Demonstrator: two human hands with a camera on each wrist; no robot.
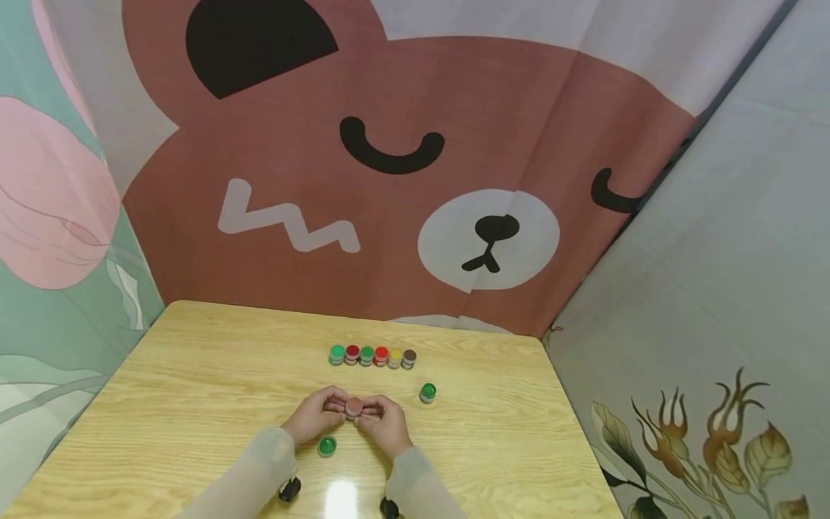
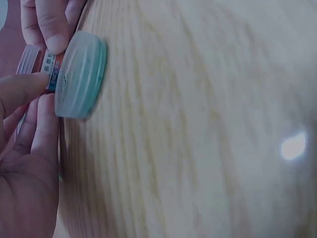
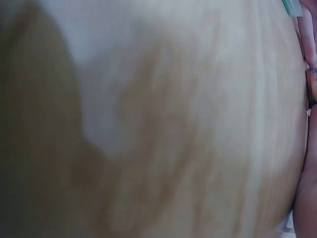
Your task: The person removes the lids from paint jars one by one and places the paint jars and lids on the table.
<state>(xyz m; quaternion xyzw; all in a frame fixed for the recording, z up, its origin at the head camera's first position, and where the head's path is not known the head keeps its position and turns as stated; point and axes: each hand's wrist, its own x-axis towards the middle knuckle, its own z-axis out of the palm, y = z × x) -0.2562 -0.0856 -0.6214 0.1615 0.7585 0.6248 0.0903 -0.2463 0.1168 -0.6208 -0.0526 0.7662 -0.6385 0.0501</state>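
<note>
A small jar (image 1: 353, 408) with a pinkish-brown top is held between both hands at the middle of the table. My left hand (image 1: 317, 414) pinches it from the left side, and my right hand (image 1: 387, 425) from the right. In the left wrist view the jar's printed label (image 2: 51, 67) and clear ridged cap (image 2: 30, 58) show between the fingertips. Just in front of the hands lies a round green lid (image 1: 327, 447) with a clear ridged rim. The right wrist view catches only a sliver of the held jar (image 3: 312, 88) at its edge.
Farther back stands a row of several small jars (image 1: 367, 355) with green, red, yellow and brown tops. Another green-topped jar (image 1: 428, 393) stands right of my hands. The wooden table (image 1: 214, 375) meets a bear-print curtain (image 1: 402, 202) behind.
</note>
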